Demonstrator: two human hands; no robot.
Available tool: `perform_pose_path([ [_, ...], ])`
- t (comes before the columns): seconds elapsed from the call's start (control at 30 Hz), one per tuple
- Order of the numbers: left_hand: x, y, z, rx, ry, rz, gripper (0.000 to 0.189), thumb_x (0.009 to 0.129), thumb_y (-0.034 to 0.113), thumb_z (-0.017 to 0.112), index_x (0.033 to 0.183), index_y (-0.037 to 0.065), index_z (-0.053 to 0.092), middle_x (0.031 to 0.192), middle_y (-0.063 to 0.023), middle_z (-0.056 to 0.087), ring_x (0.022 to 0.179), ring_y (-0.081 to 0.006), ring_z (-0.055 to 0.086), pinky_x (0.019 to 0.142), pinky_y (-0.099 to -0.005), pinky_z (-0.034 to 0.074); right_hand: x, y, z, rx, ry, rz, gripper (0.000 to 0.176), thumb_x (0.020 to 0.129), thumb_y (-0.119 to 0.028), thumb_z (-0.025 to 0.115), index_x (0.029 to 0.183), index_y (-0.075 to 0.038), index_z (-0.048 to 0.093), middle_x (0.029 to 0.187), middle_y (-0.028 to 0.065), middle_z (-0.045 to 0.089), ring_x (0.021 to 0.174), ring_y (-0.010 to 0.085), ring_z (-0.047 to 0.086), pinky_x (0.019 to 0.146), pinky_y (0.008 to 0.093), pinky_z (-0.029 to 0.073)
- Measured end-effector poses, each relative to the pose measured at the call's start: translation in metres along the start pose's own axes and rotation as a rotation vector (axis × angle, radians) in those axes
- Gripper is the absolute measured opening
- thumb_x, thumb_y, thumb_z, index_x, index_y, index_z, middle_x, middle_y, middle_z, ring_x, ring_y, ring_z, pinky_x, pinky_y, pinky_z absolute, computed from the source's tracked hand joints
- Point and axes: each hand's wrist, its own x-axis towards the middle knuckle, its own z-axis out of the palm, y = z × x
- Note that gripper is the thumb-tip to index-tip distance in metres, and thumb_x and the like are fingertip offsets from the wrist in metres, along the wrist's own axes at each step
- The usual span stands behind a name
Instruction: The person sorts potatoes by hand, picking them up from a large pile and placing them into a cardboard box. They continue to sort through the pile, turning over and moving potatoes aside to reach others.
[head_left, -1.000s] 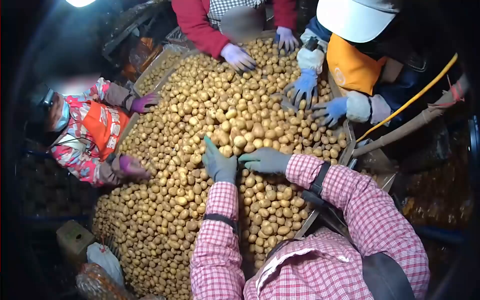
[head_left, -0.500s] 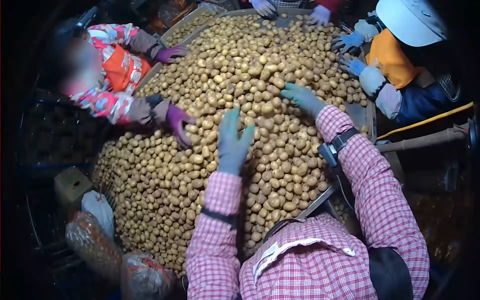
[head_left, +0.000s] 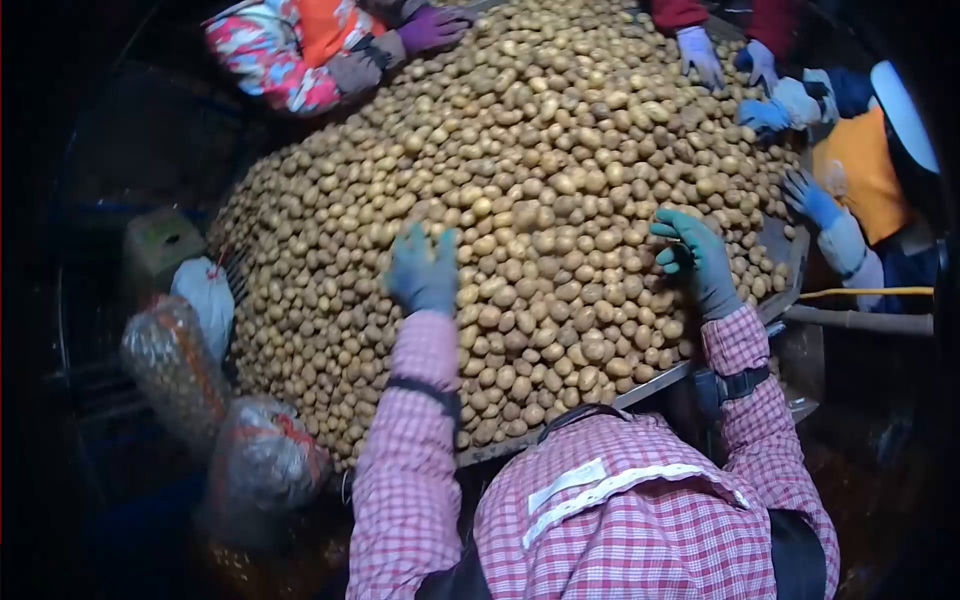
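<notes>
potatoes (head_left: 540, 180): one big heap on a tray, filling frame centre from 6 to 12 o'clock. tray rim (head_left: 640, 392) shows bare only around 5 o'clock, just ahead of the person's chest.

left hand (head_left: 424, 268): teal glove, palm down, fingers spread flat on the heap at about 7 o'clock of pile centre. released, nothing gripped.
right hand (head_left: 697, 255): teal glove at 3-4 o'clock of the pile, near its edge, fingers hooked into a claw over the potatoes. cannot tell if one sits inside the curl.

others on the same heap: purple glove (head_left: 432, 25) at 11 o'clock, pale gloves (head_left: 697, 50) at 1 o'clock, blue gloves (head_left: 808, 197) at 2 o'clock. all well apart from the wearer's hands. mesh sacks (head_left: 262, 460) and white bag (head_left: 205, 300) sit off the tray at 8 o'clock. yellow hose (head_left: 865, 292) at 3 o'clock.

my read on doing it well: looks like hand-raking the heap.
- rake shallow, flat fingers, top layer only. a deep pull on a slope like this would likely start a slide toward the 5 o'clock rim, which looks low.
- right hand is close to that edge, so draw inward toward pile centre, not outward.
- stay in own sector, roughly 4 to 8 o'clock, clear of the blue gloves.
- light pressure; skins probably scuff easily.
</notes>
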Motion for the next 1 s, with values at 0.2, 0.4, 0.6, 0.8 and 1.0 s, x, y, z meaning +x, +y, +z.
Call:
perform_pose_path([
  [0.2, -0.032, 0.147, 0.004, -0.378, -0.252, 0.283, 0.079, 0.094, 0.057, 0.059, 0.155, 0.009, 0.043, 0.161, -0.0215, 0.038, 0.149, -0.0419, 0.031, 0.124, -0.0439, 0.030, -0.020, 0.018, 0.072, -0.269, -0.389, -0.178, 0.040, 0.105, -0.032, 0.059, 0.131, -0.003, 0.067, 0.111, 0.0052, 0.074, 0.073, 0.0062, 0.062, 0.062, 0.0201, 0.049],
  [0.4, -0.075, 0.059, -0.058, -0.637, -0.117, 0.325, 0.070, 0.095, 0.034, 0.072, 0.153, 0.004, 0.046, 0.155, -0.0236, 0.044, 0.144, -0.0375, 0.043, 0.121, -0.0445, 0.035, -0.072, 0.039, 0.107, -0.266, -0.631, 0.263, 0.039, 0.101, -0.026, 0.064, 0.133, -0.004, 0.067, 0.111, 0.0030, 0.076, 0.087, 0.0039, 0.065, 0.073, 0.0176, 0.049],
  [0.6, -0.110, -0.126, -0.059, -0.361, -0.050, -0.214, 0.067, 0.102, 0.048, 0.058, 0.153, 0.007, 0.045, 0.150, -0.0290, 0.046, 0.131, -0.0421, 0.055, 0.110, -0.0464, 0.046, -0.103, 0.074, 0.181, -0.483, -1.155, 0.285, 0.074, 0.099, -0.043, 0.066, 0.160, -0.011, 0.039, 0.145, 0.0132, 0.059, 0.122, 0.0186, 0.062, 0.101, 0.0330, 0.051],
  [0.8, -0.107, -0.083, -0.029, -0.568, -0.089, -0.325, 0.066, 0.102, 0.053, 0.054, 0.158, 0.019, 0.042, 0.150, -0.0332, 0.041, 0.131, -0.0447, 0.053, 0.109, -0.0476, 0.045, -0.090, 0.122, 0.225, -0.699, -1.336, 0.165, 0.088, 0.095, -0.053, 0.067, 0.162, -0.008, 0.033, 0.150, 0.0230, 0.054, 0.133, 0.0325, 0.056, 0.112, 0.0393, 0.042],
  [1.0, -0.072, -0.024, -0.010, -0.691, -0.076, -0.244, 0.071, 0.101, 0.052, 0.056, 0.161, 0.019, 0.037, 0.149, -0.0317, 0.043, 0.132, -0.0459, 0.052, 0.110, -0.0483, 0.044, -0.046, 0.092, 0.190, -0.692, -1.227, 0.179, 0.086, 0.097, -0.046, 0.066, 0.164, -0.011, 0.026, 0.158, 0.0243, 0.046, 0.141, 0.0292, 0.048, 0.116, 0.0378, 0.039],
])
